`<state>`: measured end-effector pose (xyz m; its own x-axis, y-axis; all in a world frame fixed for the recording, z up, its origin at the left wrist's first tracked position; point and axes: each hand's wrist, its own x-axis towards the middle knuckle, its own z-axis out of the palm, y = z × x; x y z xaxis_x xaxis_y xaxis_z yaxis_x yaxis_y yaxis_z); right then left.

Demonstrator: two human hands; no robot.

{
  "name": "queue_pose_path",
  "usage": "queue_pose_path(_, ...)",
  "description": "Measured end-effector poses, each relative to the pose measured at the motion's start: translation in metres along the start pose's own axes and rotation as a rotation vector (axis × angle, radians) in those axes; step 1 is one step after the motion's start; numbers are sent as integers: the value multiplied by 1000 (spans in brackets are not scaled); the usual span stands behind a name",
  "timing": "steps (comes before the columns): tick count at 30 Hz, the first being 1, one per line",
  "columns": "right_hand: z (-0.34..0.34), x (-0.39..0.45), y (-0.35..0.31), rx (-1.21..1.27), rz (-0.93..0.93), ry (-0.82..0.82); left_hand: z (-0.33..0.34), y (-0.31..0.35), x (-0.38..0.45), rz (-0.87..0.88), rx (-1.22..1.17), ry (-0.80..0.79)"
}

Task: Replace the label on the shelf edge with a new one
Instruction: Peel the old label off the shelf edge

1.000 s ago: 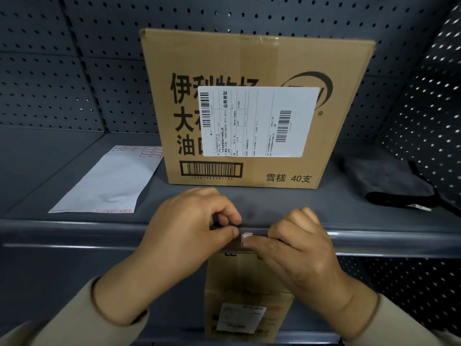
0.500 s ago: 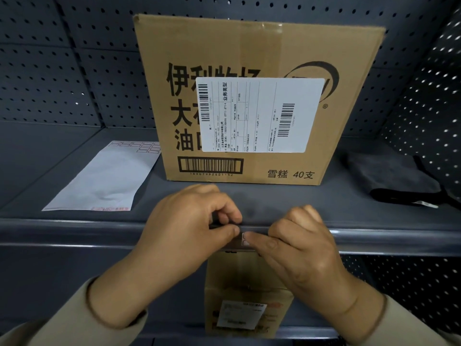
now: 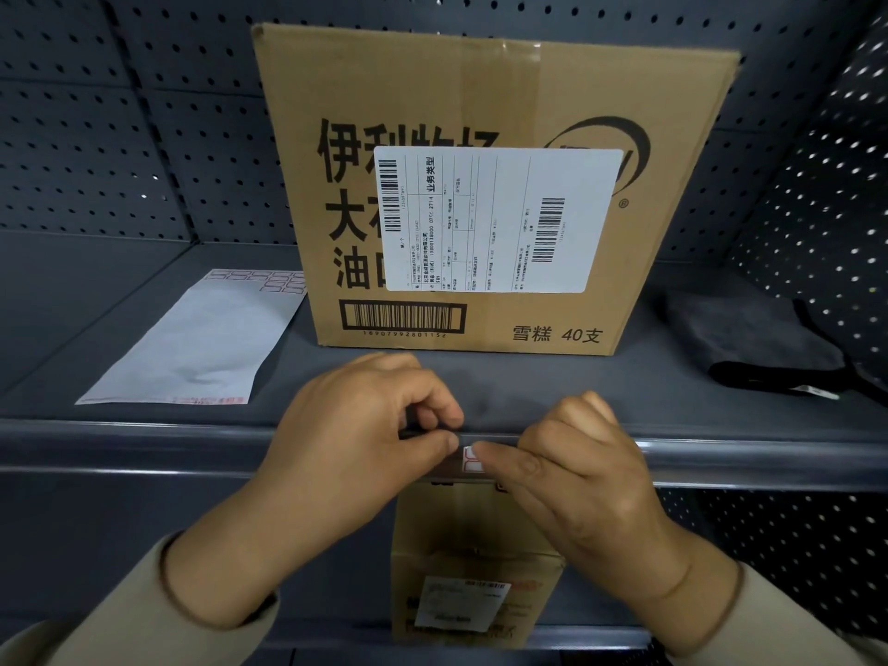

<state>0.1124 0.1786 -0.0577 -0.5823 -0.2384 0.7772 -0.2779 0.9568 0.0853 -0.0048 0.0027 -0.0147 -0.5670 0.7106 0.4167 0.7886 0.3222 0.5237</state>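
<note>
A small white label with a red border (image 3: 470, 460) sits on the front strip of the grey shelf edge (image 3: 144, 444), at the middle. My left hand (image 3: 365, 439) is curled over the strip just left of the label, thumb and fingers pinching the edge. My right hand (image 3: 572, 468) has its fingers closed, and its thumb and fingertip press on the label's right part, which they hide. A white sheet of spare labels (image 3: 192, 343) lies flat on the shelf at the left, with several red-bordered labels at its far end.
A large cardboard box (image 3: 490, 98) with a white shipping label stands on the shelf right behind my hands. A dark folded cloth (image 3: 754, 343) lies at the right. A smaller carton (image 3: 475, 569) stands on the shelf below. Perforated grey panels close the back and right side.
My hands stay at the same spot on the shelf edge. Less of the label shows between my fingers than a second ago.
</note>
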Motion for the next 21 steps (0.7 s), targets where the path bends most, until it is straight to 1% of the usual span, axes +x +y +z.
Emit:
queue_pose_path(9, 0, 1, -2, -44, -20, -29, 0, -1, 0, 11, 19, -4)
queue_pose_path(14, -2, 3, -5, 49, 74, -6, 0, -1, 0, 16, 10, -1)
queue_pose_path(21, 4, 11, -15, 5, 155, -11, 0, -2, 1, 17, 7, -2)
